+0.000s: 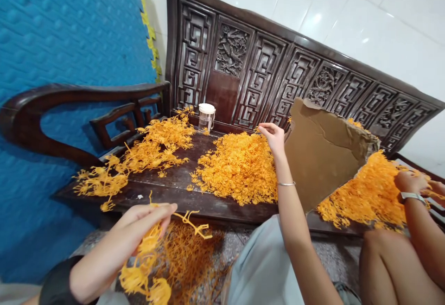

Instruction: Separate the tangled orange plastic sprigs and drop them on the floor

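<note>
My left hand (149, 224) is closed around an orange plastic sprue (193, 225), a branching strip with several small spidery pieces (139, 272) hanging below the fingers. It is in front of the bench, low on the left. My right hand (273, 136) is pinched just above the back right of a heaped pile of loose orange spidery pieces (239, 170). A bit of orange shows at its fingertips, seemingly one small piece. Farther left on the seat lies a spread of uncut orange sprues (156, 145), their pieces still joined to the strips.
A dark carved wooden bench (229, 210) holds the piles. A lidded clear cup (206, 117) stands by its backrest. A cardboard sheet (323, 152) divides my pile from another orange pile (368, 193), where a co-worker's hands (412, 182) are busy. Stripped orange strips (189, 258) lie below the seat.
</note>
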Available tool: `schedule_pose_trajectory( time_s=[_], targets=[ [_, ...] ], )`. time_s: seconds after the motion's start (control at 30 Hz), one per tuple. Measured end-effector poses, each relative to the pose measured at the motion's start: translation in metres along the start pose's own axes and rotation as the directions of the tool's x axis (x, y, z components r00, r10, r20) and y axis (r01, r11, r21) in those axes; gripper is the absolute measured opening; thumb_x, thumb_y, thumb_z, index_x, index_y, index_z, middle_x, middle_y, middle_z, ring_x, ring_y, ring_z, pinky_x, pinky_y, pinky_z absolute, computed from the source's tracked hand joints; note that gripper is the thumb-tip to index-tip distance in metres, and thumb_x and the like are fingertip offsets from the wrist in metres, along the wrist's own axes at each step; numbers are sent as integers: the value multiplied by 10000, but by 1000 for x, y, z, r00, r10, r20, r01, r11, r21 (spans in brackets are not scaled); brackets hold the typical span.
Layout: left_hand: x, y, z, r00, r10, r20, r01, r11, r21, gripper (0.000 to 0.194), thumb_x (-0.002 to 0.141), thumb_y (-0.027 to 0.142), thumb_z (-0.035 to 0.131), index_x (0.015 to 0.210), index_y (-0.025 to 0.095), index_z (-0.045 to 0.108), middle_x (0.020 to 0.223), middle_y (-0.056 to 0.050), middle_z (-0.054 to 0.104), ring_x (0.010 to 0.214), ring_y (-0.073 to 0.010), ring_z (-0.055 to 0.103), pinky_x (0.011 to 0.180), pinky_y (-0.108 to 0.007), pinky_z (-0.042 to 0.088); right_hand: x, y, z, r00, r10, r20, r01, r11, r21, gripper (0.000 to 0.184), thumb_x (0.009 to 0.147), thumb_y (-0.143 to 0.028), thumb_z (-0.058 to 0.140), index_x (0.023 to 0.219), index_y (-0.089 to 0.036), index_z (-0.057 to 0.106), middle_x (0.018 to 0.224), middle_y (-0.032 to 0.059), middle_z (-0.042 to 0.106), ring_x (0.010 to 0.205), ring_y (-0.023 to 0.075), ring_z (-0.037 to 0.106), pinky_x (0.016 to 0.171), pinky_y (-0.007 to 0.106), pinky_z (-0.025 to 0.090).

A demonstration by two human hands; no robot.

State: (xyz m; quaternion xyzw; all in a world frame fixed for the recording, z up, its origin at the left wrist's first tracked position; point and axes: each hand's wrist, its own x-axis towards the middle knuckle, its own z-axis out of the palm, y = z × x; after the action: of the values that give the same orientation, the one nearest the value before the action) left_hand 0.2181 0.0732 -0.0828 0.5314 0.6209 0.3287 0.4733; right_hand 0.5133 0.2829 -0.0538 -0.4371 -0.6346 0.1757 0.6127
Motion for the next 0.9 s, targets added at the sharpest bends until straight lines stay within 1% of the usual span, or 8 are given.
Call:
schedule_pose_trajectory(
  time_s=[0.13,0.2,0.33,0.47,0.63,0.73,0.83,0.9],
  targets=[
    [0,5,0,999,25,-44,-24,999,25,424,548,600,449,345,235,376,486,18,450,558,-179,450,600,-265,372,1,5,-2,998,-35,-44,31,995,-92,190,617,-306,638,716,-144,658,774,52,641,709,148,568,687,295,458],
    [0,4,0,998,45,-42,-44,999,18,412,551,582,449,338,239,371,478,20,445,564,-183,457,622,-269,374,1,8,-3,997,-57,-52,50,989,-140,179,621,-307,636,701,-148,662,777,52,640,745,158,566,718,304,448],
    [1,2,0,999,32,-11,-32,999,30,410,579,580,442,356,240,392,459,28,420,515,-170,423,564,-263,361,3,15,-5,996,-77,-44,66,974,-216,169,622,-316,635,678,-160,670,786,51,647,827,181,563,786,327,415],
    [2,-2,-1,999,46,-11,-46,998,35,413,593,574,445,367,232,392,471,29,430,543,-170,445,600,-256,373,5,24,-3,998,-4,-67,-14,961,-276,167,624,-319,621,647,-162,671,793,55,654,851,201,556,793,347,395],
    [3,-7,-4,999,28,-42,-25,998,63,433,601,599,434,378,229,392,467,35,406,524,-162,418,555,-247,361,7,31,0,990,67,-125,-100,954,-284,167,624,-315,605,637,-160,667,794,50,654,829,201,557,766,343,397],
    [3,-9,-6,999,49,-24,-47,997,53,405,601,567,440,383,227,401,476,33,416,529,-161,413,544,-244,353,5,31,0,988,83,-130,-118,949,-292,168,622,-312,605,643,-158,671,797,49,655,834,204,558,756,337,402],
    [3,-10,-6,999,48,-14,-48,999,25,391,606,545,446,385,225,401,474,35,404,503,-153,386,489,-238,329,4,27,0,988,80,-132,-115,950,-289,174,630,-311,601,680,-164,679,803,45,658,828,196,560,757,333,409],
    [1,-8,-6,998,38,-53,-38,999,8,394,601,546,468,388,220,407,473,35,404,497,-151,383,459,-232,313,2,20,-1,988,59,-141,-96,957,-274,187,640,-314,596,709,-163,681,808,47,659,811,187,560,759,333,416]
  ],
)
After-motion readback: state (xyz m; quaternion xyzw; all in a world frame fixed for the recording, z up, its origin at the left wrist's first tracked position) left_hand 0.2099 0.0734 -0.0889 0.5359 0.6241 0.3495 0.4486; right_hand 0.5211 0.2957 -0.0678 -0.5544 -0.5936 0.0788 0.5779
